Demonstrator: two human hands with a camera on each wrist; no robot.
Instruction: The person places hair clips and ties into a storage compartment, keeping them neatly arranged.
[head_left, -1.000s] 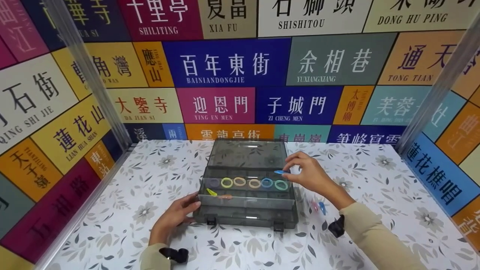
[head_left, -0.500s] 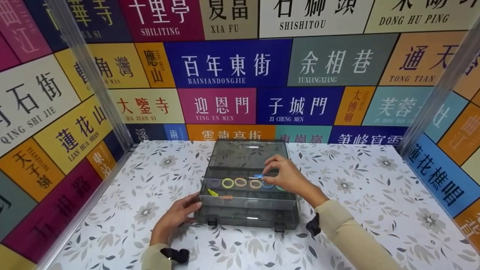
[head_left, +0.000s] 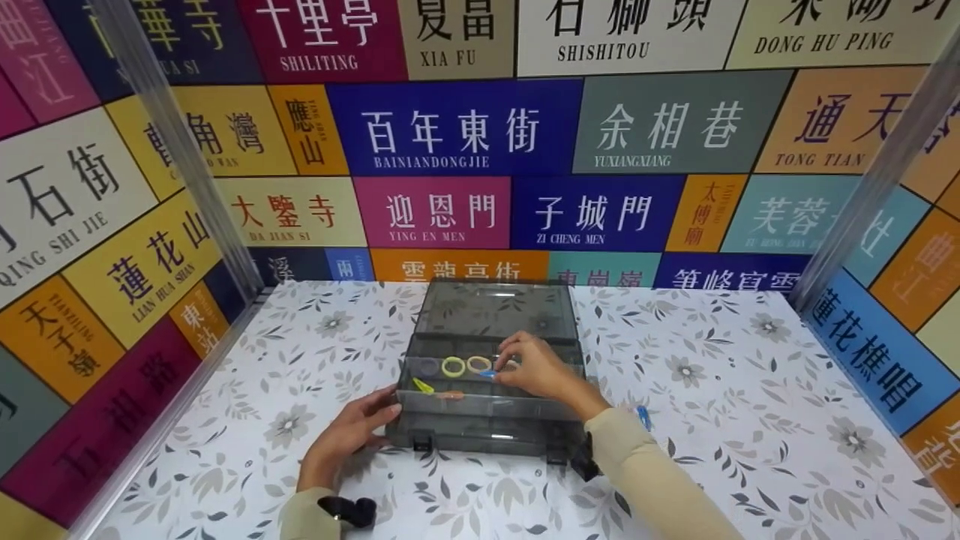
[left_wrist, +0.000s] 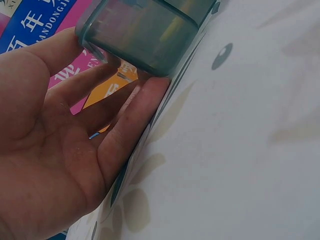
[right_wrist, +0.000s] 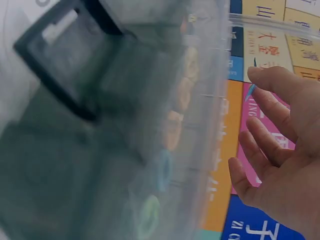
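Note:
A smoky see-through storage box (head_left: 517, 442) stands on the table with its lid (head_left: 495, 309) raised. Fingertips and thumb of my left hand (head_left: 346, 431) touch the box's left end; in the left wrist view those fingers are fairly straight against the box corner (left_wrist: 135, 42). My right hand (head_left: 540, 369) is over the box's tray, pinching a small blue hair clip (head_left: 487, 373) between thumb and forefinger. A yellow hair clip (head_left: 423, 385) and an orange hair clip (head_left: 450, 394) lie in the tray's left part. Behind them sits a row of hair ties (head_left: 444, 367), partly hidden by the right hand.
Another blue clip (head_left: 643, 417) lies on the flowered tabletop (head_left: 750, 420), right of the box and partly behind the right sleeve (head_left: 652, 465). Colourful panels with characters (head_left: 450, 124) stand behind the table, with clear posts (head_left: 199, 172) at the corners.
My right hand has moved left and down over the tray, carrying the blue hair clip from the right end to near the middle. My left hand has stayed at the box's left end.

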